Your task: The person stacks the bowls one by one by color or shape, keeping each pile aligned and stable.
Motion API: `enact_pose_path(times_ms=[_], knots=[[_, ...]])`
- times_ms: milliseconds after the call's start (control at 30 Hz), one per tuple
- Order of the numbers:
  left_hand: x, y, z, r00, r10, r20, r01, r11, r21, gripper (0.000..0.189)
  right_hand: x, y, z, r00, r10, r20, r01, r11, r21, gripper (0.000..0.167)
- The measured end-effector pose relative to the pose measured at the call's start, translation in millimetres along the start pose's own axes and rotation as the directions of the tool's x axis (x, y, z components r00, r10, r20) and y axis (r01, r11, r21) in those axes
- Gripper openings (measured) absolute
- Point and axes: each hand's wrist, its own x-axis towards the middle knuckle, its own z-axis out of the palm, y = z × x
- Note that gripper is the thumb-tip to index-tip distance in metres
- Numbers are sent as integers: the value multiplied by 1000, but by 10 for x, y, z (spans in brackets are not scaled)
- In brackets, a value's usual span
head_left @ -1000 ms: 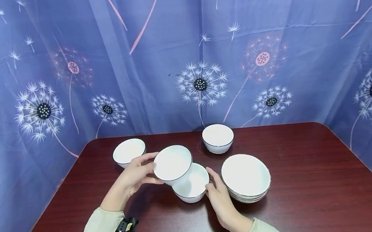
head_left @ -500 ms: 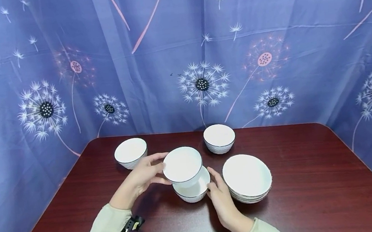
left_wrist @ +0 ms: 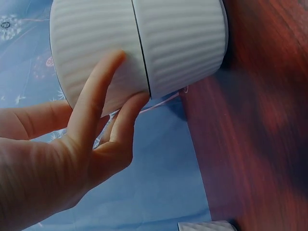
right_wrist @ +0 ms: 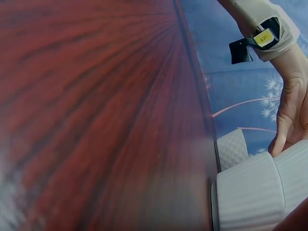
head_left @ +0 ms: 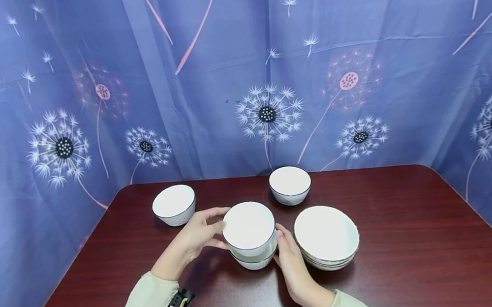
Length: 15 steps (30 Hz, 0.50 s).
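In the head view my left hand point(head_left: 196, 235) holds a white bowl point(head_left: 248, 225) with a thin dark rim. This bowl sits partly inside a second white bowl point(head_left: 255, 264) on the table. The left wrist view shows fingers point(left_wrist: 91, 103) against the upper ribbed bowl point(left_wrist: 94, 45), with one fingertip at the dark rim of the lower bowl point(left_wrist: 185, 41). My right hand point(head_left: 298, 272) holds the lower bowl's right side, its fingers up near the rim. The right wrist view shows only a sliver of that hand at the bottom right corner.
A stack of several white bowls point(head_left: 327, 235) stands just right of my right hand. Single bowls stand at the back left point(head_left: 174, 205) and back centre point(head_left: 290, 185). All rest on a dark red wooden table point(head_left: 406, 256), with a blue dandelion-print curtain point(head_left: 203, 102) behind.
My left hand has brought the upper bowl right and down, from above the lower bowl's left side into its opening. The right hand has stayed at the lower bowl.
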Motion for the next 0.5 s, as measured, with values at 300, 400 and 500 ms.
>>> enact_pose_path(times_ms=[300, 400, 500], knots=[[-12, -37, 77, 1000, 2, 4, -2, 999, 36, 41, -8, 4, 4, 999, 25, -24, -25, 1000, 4, 61], [-17, -31, 102, 1000, 6, 1, -6, 999, 48, 41, -4, -3, -1, 999, 25, -28, -25, 1000, 12, 60], [-6, -24, 118, 1000, 1, -4, -1, 998, 61, 41, 0, -18, -5, 1000, 17, -17, -16, 1000, 12, 60]])
